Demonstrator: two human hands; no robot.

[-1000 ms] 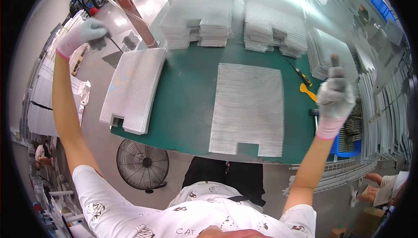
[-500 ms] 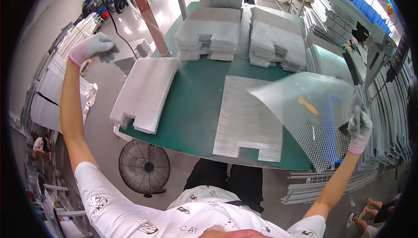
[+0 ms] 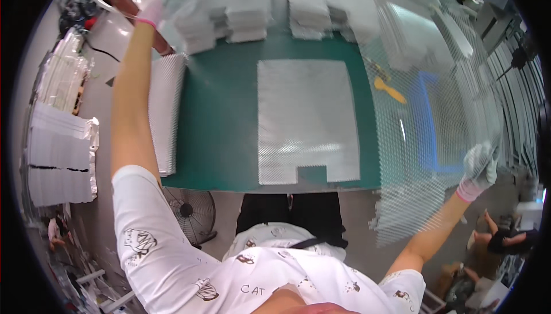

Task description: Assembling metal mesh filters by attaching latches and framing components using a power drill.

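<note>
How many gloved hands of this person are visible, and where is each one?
2. The left hand is raised at the upper left; the right hand is at the right, gripping the edge of a large mesh sheet.

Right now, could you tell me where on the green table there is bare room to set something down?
The green table is bare between the left stack of sheets and the flat sheet. The far edge is crowded with sheet piles; the lifted mesh sheet veils the right.

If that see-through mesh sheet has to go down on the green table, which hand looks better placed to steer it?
Probably the right hand: it grips the mesh sheet at its near edge, just off the green table. The left hand is stretched high and far over the stacks, holding the far end.
</note>
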